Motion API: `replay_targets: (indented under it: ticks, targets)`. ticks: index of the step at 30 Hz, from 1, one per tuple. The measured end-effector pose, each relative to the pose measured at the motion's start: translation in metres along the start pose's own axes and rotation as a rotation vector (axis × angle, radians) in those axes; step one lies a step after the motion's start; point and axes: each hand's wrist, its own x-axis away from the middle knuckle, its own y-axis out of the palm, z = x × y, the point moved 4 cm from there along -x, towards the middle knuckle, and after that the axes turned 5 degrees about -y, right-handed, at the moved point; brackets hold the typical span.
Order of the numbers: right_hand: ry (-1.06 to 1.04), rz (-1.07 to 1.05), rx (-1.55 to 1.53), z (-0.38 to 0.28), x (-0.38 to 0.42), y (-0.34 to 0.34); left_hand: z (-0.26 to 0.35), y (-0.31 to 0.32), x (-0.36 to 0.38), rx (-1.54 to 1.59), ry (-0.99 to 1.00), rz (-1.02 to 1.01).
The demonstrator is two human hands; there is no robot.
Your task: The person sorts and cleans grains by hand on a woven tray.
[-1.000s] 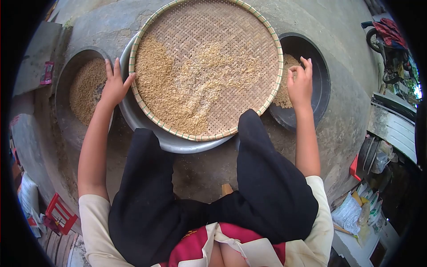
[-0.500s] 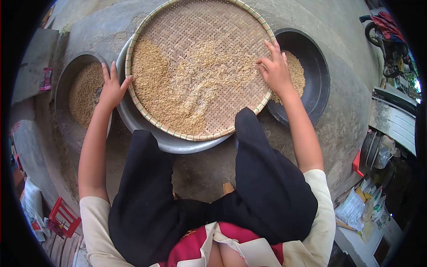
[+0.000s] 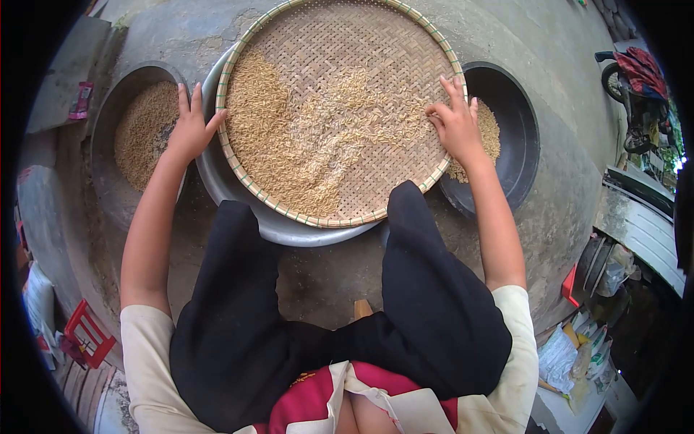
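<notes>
Cracked grey concrete floor (image 3: 564,108) spreads beyond the right hand (image 3: 457,124); a red slatted plastic chair (image 3: 81,340) stands left of and behind the left hand (image 3: 189,134).

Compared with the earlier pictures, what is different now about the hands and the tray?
The right hand moved left, from over the right basin to the right side of the tray; whether it pinches anything is too small to tell. The left hand stays at the tray's left rim, and the grain looks the same.
</notes>
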Motion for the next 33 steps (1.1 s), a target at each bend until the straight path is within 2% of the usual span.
replay_targets:
  ticks: [10, 26, 33]
  targets:
    - [-0.08, -0.056, 0.094, -0.007, -0.005, 0.001, 0.0, 0.0, 0.0, 0.005, -0.002, -0.017]
    - [-0.068, -0.126, 0.071, -0.008, -0.009, 0.0, -0.002, 0.001, -0.001, 0.006, 0.005, -0.006]
    - [-0.176, -0.15, 0.142, -0.009, -0.012, 0.006, 0.0, 0.0, 0.0, 0.019, 0.006, -0.006]
